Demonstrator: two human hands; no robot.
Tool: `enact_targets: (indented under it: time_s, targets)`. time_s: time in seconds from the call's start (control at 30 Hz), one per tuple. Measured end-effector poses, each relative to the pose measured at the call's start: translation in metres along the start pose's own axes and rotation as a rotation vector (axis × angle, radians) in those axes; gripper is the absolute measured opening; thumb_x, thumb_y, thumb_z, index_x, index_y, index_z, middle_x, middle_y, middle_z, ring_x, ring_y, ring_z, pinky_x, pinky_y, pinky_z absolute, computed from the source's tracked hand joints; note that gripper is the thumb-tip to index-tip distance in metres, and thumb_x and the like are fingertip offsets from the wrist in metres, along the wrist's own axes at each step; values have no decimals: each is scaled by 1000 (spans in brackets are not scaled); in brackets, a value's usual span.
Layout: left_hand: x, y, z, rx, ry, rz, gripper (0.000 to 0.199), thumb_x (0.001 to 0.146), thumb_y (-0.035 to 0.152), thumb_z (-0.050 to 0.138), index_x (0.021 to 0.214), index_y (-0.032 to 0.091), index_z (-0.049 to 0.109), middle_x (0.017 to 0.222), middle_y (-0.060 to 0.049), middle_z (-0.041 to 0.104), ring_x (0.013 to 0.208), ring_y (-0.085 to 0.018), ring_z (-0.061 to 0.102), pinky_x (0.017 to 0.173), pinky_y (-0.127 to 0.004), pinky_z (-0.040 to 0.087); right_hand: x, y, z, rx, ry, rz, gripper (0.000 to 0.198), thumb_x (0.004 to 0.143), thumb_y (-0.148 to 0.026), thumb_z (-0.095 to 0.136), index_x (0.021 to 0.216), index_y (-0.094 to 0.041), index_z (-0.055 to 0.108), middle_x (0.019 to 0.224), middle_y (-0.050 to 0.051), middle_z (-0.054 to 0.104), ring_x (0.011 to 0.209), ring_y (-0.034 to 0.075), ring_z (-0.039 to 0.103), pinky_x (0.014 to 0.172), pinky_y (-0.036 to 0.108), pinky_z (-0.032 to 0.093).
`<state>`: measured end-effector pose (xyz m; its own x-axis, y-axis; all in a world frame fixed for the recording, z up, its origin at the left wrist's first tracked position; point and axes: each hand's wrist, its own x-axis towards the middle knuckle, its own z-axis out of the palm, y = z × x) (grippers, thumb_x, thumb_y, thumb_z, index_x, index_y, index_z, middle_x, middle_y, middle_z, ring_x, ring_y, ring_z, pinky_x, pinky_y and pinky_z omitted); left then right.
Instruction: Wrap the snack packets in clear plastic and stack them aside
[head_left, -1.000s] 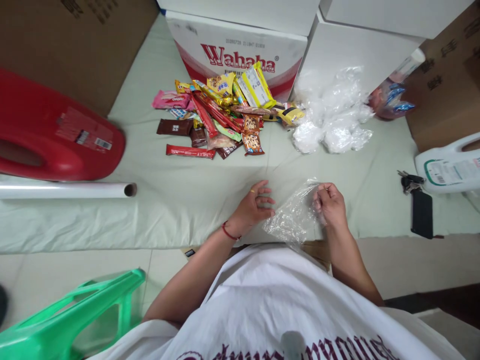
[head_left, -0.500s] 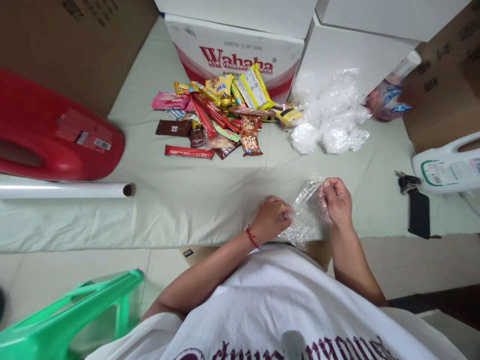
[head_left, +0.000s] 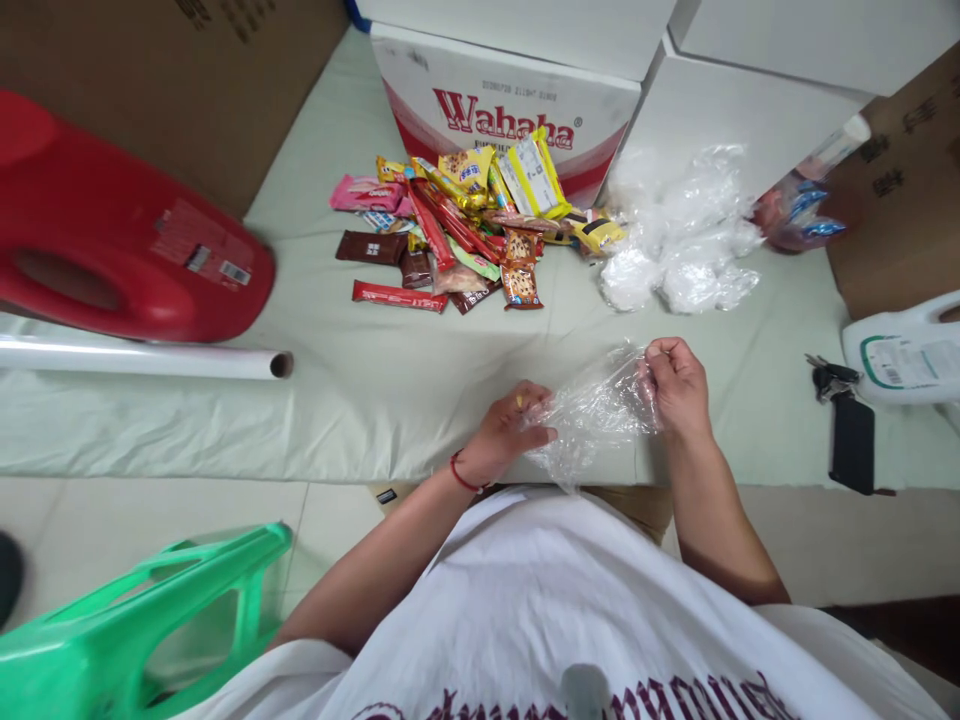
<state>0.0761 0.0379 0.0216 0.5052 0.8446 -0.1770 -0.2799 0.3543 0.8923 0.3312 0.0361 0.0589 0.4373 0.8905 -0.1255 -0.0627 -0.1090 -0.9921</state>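
Observation:
A thin clear plastic bag [head_left: 592, 410] is stretched between my two hands, low over the front edge of the table. My right hand [head_left: 679, 385] pinches its right side between thumb and curled fingers. My left hand [head_left: 514, 430], with a red cord on the wrist and a ring, holds the bag's left end in its bent fingers; the thumb points out along the film. Beyond the hands lies a heap of wrapped snacks [head_left: 454, 225]. To its right is a pile of crumpled clear plastic bags [head_left: 682, 240].
A Wahaha carton [head_left: 510, 115] stands behind the snacks. At left are a red jug [head_left: 217, 235] and a white roll [head_left: 150, 358]. A white bottle [head_left: 907, 350], keys [head_left: 831, 378] and a black phone [head_left: 853, 443] lie at right. A green stool [head_left: 150, 610] stands below left.
My left hand has moved left, away from the right one, and its thumb has spread out. The bag is drawn out wider between the hands. The view has shifted slightly.

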Motion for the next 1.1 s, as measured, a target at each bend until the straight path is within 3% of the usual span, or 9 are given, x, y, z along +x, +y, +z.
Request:
enact_targets:
  time_s: [0.13, 0.27, 0.37, 0.47, 0.53, 0.7, 0.8, 0.93, 1.1]
  targets:
    - [-9, 11, -3, -304, -1, -39, 23, 65, 23, 93, 79, 21, 75, 129, -9, 66, 145, -38, 47, 103, -50, 54, 3, 8, 5, 1, -6, 32, 33, 83, -46, 83, 81, -24, 58, 60, -5, 57, 41, 7, 36, 37, 23, 25]
    - [-12, 13, -5, -392, 40, -135, 35, 65, 19, 89, 100, 20, 81, 120, -11, 74, 126, -35, 63, 104, -50, 52, 3, 15, 8, 10, -8, 53, 34, 81, -46, 84, 80, -23, 58, 60, -5, 58, 43, 7, 37, 39, 23, 27]
    - [-8, 10, -7, -414, 85, -109, 15, 64, 16, 84, 73, 18, 72, 93, -5, 75, 98, -24, 69, 94, -39, 51, 1, 18, 9, 13, -16, 74, 34, 81, -46, 84, 80, -24, 58, 60, -5, 58, 43, 7, 36, 38, 23, 26]
    - [-3, 8, -8, -459, 143, -61, 35, 60, 12, 82, 57, 18, 47, 76, 1, 62, 79, -15, 63, 77, -30, 48, 0, 20, 8, 21, -9, 100, 35, 80, -47, 85, 81, -24, 58, 60, -6, 57, 42, 7, 36, 37, 22, 26]
    - [-1, 8, -9, -501, 135, -67, 35, 59, 12, 79, 61, 19, 45, 72, 3, 56, 73, -13, 60, 70, -28, 46, 0, 22, 7, 25, -1, 111, 35, 80, -47, 84, 82, -24, 58, 60, -6, 57, 42, 7, 36, 36, 22, 25]
    - [-2, 8, -11, -656, 53, -139, 14, 62, 23, 66, 74, 20, 60, 87, -3, 63, 88, -22, 64, 88, -45, 55, -1, 28, 5, 36, 32, 153, 34, 78, -45, 84, 82, -23, 58, 62, -6, 58, 40, 6, 35, 34, 21, 24]
    - [-5, 4, -12, -625, 48, -159, 33, 56, 16, 63, 88, 20, 71, 109, -6, 70, 105, -27, 65, 99, -51, 54, -3, 30, 6, 54, 48, 176, 36, 76, -46, 85, 81, -23, 58, 62, -7, 59, 40, 5, 35, 34, 20, 24]
    - [-8, 0, -9, -543, 2, -207, 52, 58, 10, 73, 108, 22, 76, 125, -8, 69, 105, -24, 66, 90, -40, 56, -7, 31, 8, 53, 64, 182, 35, 79, -45, 84, 83, -23, 57, 64, -7, 61, 39, 4, 37, 32, 18, 25]
    - [-11, -3, -4, -338, 65, -201, 58, 65, 15, 91, 118, 26, 71, 123, -5, 69, 89, -14, 63, 78, -28, 49, -8, 31, 7, 68, 90, 199, 35, 79, -45, 84, 84, -24, 56, 65, -7, 59, 38, 5, 37, 28, 17, 20]
